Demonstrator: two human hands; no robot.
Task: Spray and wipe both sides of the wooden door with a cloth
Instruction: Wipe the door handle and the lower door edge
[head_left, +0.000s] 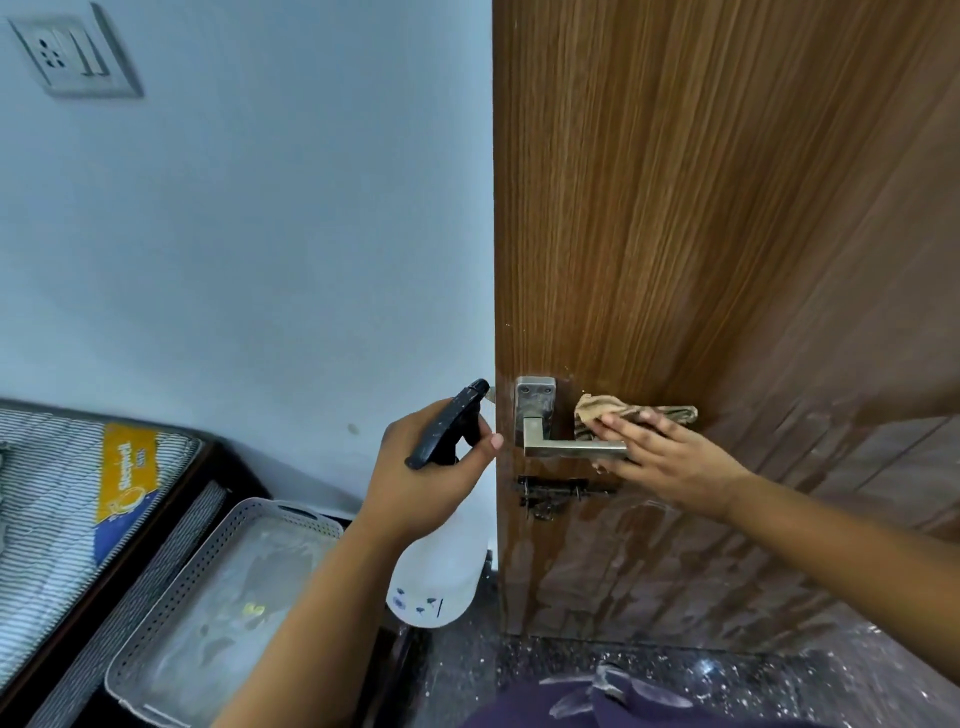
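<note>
The small, crumpled beige cloth (618, 408) lies flat against the brown wooden door (727, 234) just above the steel lever handle (571, 448), pressed there by the straight fingers (623, 428) of the right hand (660, 457). It looks soft, light and damp, best held bunched under the palm. The left hand (431, 467) grips the black trigger head of a white plastic spray bottle (436, 577), likely light.

1. Door (701, 208): brown, vertical wood grain.
2. Cloth (623, 408): beige w/ darker stripes.
3. Spray bottle (436, 571): white body, black trigger head.
4. Wall (285, 208): pale blue-white.
5. Mattress (52, 499): grey-white stripes, yellow/blue label.
6. Floor (701, 670): black, white-speckled.
</note>
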